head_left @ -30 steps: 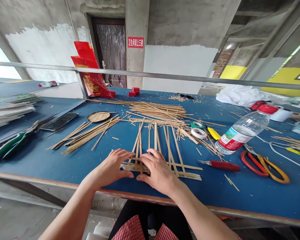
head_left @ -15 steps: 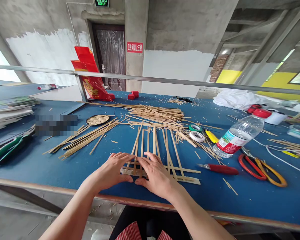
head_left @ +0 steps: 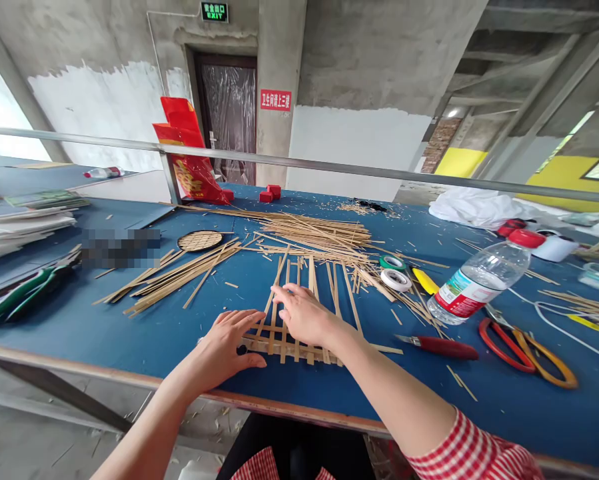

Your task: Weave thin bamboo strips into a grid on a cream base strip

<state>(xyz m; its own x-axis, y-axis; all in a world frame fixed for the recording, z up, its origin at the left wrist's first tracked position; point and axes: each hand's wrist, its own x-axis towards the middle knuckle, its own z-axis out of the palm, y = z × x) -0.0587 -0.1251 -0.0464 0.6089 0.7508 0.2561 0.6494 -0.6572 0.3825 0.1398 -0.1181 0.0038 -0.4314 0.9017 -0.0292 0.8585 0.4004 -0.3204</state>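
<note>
Lower centre: we press left hand point(head_left: 229, 343) flat, fingers spread, on bamboo lattice point(head_left: 299, 333); right hand point(head_left: 304, 313), fingers loose, touches uprights. Approx. three cross strips woven; most remains.

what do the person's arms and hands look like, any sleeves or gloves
Both hands are bare: no gloves, rings or watch show on the left hand or the right hand. The left forearm is uncovered as far as the picture's edge. The right arm is bare to about the elbow, where a short sleeve of red and white checked cloth begins. The same check shows at the lap.
</note>
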